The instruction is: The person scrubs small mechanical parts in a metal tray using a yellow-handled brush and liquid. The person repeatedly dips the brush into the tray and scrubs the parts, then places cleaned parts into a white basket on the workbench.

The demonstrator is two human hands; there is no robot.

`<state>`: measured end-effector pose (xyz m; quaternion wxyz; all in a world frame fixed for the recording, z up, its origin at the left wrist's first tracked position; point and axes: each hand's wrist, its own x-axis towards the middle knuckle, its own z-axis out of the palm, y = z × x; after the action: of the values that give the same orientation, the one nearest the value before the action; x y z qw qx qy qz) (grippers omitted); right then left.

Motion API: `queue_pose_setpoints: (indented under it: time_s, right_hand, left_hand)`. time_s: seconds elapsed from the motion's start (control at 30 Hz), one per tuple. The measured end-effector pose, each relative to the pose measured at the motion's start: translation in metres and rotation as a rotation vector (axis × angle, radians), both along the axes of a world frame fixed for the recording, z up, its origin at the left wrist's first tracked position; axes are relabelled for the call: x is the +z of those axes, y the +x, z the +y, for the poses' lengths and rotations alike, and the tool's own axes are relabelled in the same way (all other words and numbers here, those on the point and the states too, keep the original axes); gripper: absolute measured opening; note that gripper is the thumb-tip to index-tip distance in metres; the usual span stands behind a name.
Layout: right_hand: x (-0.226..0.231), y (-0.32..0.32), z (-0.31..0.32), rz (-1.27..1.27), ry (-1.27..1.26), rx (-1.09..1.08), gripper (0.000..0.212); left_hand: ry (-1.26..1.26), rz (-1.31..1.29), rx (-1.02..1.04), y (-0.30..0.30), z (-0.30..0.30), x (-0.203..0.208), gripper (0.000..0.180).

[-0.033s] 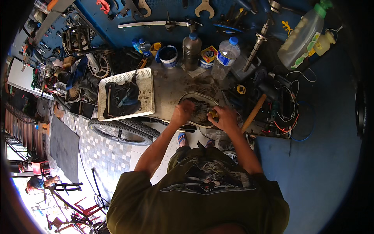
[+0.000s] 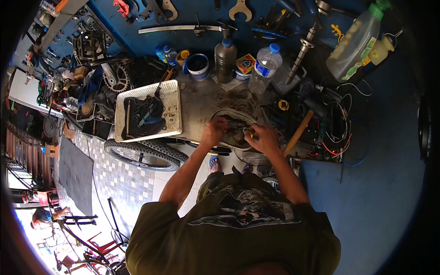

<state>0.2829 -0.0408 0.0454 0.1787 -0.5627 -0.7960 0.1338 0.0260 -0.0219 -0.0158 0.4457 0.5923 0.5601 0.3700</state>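
My left hand [image 2: 213,132] is at the left side of a shallow oval tray [image 2: 223,110] with dark, greasy contents. Its fingers are curled at a dark part inside, too blurred to name. Over the tray's right side, my right hand [image 2: 265,139] is closed in a pinch on a small yellow-handled tool [image 2: 252,134], most of it hidden by the fingers. The tray rests at the near edge of a stained workbench [image 2: 195,98].
Left of the tray stands a cream plastic basket [image 2: 174,101] holding a dark cloth and tools. Bottles, including a clear plastic bottle [image 2: 266,68], line the back. To the right lie a wooden-handled hammer [image 2: 299,133] and tangled cables. Bicycle wheels [image 2: 142,156] lean below the bench.
My right hand has shifted slightly within the tray, and less of the yellow handle shows. My left fingers have moved a little over the tray.
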Motion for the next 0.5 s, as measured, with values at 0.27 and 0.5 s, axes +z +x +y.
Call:
queue_pose_setpoints:
  time_s: [0.27,0.5]
  right_hand:
    - [-0.029,-0.039,0.022,1.009,-0.323,-0.087,0.023]
    - [-0.003,-0.044,0.021,1.004,-0.306,-0.052,0.025]
  left_hand:
    - [-0.026,-0.022,0.011,0.012,0.005,0.031,0.044]
    - [-0.040,-0.088,0.049,0.011,0.007,0.016,0.038]
